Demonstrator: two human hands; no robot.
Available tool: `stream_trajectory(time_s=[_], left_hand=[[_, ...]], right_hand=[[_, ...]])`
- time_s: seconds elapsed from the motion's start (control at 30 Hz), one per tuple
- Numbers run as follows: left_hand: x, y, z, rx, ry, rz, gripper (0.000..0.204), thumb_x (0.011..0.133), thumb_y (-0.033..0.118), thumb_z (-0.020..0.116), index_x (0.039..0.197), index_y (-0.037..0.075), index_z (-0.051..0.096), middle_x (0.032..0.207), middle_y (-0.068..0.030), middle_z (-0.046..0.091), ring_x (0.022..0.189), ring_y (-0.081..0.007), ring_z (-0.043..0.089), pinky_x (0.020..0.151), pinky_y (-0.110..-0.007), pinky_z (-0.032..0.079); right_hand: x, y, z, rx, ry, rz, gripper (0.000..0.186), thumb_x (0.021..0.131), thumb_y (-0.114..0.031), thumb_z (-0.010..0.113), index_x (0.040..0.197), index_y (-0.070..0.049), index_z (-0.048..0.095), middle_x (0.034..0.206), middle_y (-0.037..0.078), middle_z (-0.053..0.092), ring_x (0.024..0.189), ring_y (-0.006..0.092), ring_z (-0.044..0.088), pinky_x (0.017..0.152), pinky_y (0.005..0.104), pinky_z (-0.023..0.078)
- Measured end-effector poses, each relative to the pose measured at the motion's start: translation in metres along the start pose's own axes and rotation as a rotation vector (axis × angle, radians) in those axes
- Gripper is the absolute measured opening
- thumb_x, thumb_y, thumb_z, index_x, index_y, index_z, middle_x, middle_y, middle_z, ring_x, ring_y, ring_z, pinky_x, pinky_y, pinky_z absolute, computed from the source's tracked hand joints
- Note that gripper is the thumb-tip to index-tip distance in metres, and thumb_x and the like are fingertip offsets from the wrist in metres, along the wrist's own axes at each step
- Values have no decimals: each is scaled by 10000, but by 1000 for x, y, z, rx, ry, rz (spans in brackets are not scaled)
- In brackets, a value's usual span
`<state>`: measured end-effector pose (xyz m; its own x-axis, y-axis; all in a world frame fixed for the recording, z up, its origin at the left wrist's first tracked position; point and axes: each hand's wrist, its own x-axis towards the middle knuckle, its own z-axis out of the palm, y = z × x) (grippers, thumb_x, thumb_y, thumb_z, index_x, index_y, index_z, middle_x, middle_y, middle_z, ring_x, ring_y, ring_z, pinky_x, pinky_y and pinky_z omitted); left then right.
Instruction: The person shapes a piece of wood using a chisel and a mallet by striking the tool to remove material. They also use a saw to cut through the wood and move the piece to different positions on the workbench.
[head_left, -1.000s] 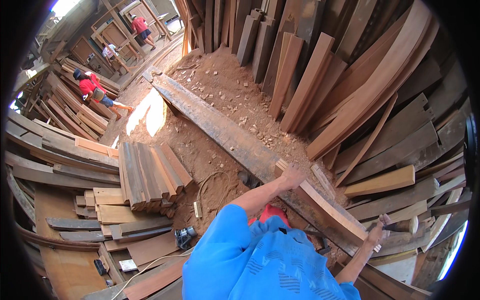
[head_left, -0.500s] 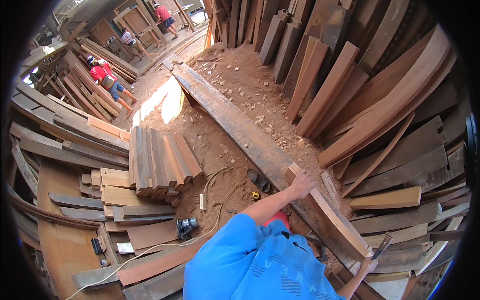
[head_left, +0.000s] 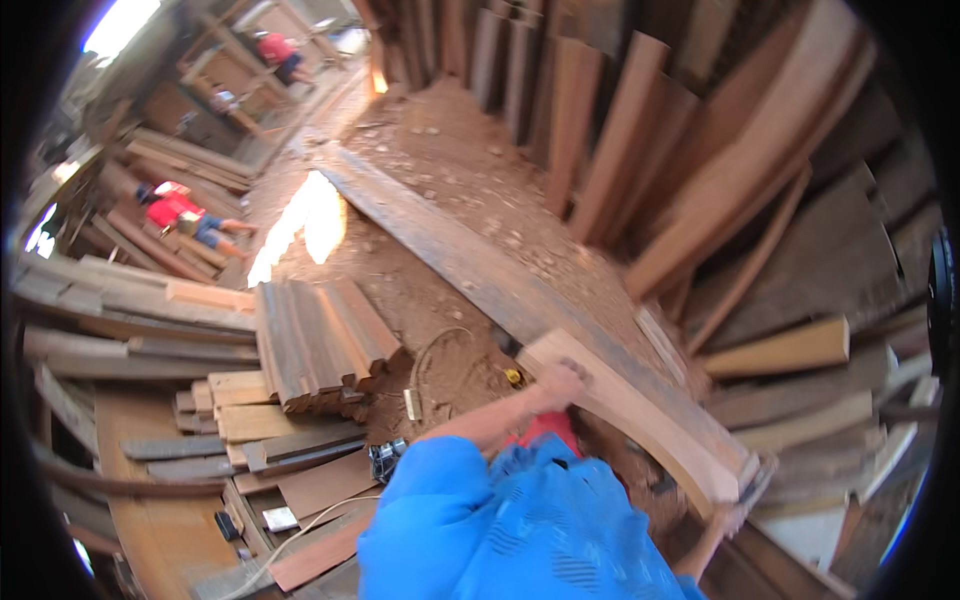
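A pale wooden board (head_left: 640, 410) with a curved lower edge lies tilted across a long, worn plank bench (head_left: 480, 275), its broad face showing. My left hand (head_left: 560, 385) is closed over the near edge at the board's far end. At the near end, my right hand (head_left: 725, 522) is closed beside the board's corner. It holds a dark, flat tool (head_left: 760, 484), perhaps a chisel, blurred by motion. Whether these fingers also grip the board cannot be made out.
Timber (head_left: 610, 140) leans upright along the right. A stack of short boards (head_left: 320, 340) stands left, near a dark power tool (head_left: 386, 460) and a cord (head_left: 415, 365). A yellow tape measure (head_left: 514, 377) lies by the bench. A person in red (head_left: 175, 210) is at far left.
The board has swung toward me and turned, so its broad face now shows. Both hands moved with it, the left one leftward. The whole view has shifted and blurred.
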<state>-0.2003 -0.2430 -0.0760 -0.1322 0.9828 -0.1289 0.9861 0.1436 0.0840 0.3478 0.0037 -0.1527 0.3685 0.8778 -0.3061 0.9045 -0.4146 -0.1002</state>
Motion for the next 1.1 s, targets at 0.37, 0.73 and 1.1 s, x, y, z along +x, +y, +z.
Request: stream_trajectory(time_s=[0.37, 0.73, 1.1], left_hand=[[-7, 10, -7, -44, -118, 108, 713, 759, 54, 714, 1456, 59, 563, 1380, -195, 605, 1304, -427, 559, 1132, -500, 430], [-20, 12, -6, -71, -110, 95, 831, 711, 4, 755, 1506, 71, 523, 1449, -227, 565, 1338, -473, 542, 1156, -531, 415], [-16, 11, -6, -93, -119, 102, 801, 697, 4, 753, 1473, 61, 562, 1426, -226, 583, 1319, -441, 560, 1131, -501, 447]], right_hand=[[-72, -16, -33, 178, 263, -13, 263, 853, -151, 667, 1069, -5, 699, 1021, 250, 735, 1028, 470, 695, 937, 555, 500], [-89, -3, -17, 385, 341, -71, 198, 857, -84, 650, 1030, -15, 716, 931, 212, 739, 916, 402, 723, 873, 495, 531], [-90, -8, -28, 464, 292, -30, 222, 820, -34, 619, 1020, -3, 712, 977, 218, 767, 953, 415, 742, 902, 493, 541]])
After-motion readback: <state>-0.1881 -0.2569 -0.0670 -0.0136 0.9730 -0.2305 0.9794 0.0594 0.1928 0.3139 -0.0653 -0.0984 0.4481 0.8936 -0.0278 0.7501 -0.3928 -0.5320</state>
